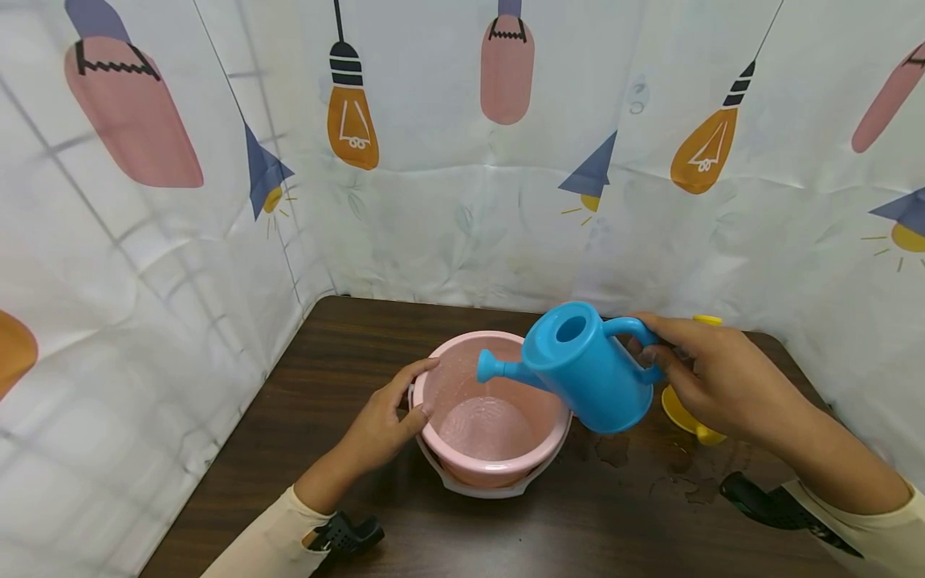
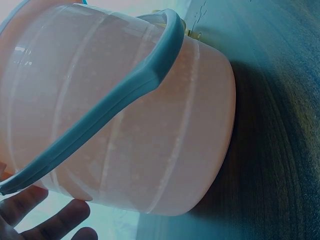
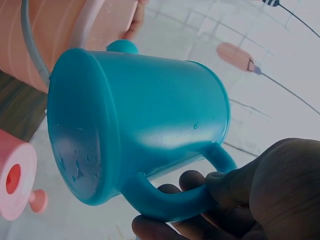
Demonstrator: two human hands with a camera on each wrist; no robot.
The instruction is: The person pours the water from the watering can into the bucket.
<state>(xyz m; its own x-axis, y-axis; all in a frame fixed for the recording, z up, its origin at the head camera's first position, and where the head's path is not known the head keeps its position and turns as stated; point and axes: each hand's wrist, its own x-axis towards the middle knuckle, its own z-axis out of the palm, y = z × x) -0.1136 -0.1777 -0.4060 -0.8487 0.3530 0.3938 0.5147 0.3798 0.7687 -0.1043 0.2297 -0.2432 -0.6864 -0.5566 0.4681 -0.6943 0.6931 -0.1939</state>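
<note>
Dark tabletop (image 1: 614, 522) bears the pink bucket (image 1: 499, 466), shallow water (image 1: 484, 429) inside. Your right hand (image 1: 701, 369) — fingers curled — grips the blue watering can (image 1: 588, 377), tipped over it; your left hand (image 1: 386, 413), fingers spread, touches the bucket.

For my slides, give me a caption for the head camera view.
Right hand holds a tilted blue watering can, spout over a pink bucket; left hand rests on its rim.

yellow object (image 1: 679, 413): partly hidden behind right hand (image 1: 711, 373) | bucket (image 2: 127, 142): cut off, left wrist
</note>
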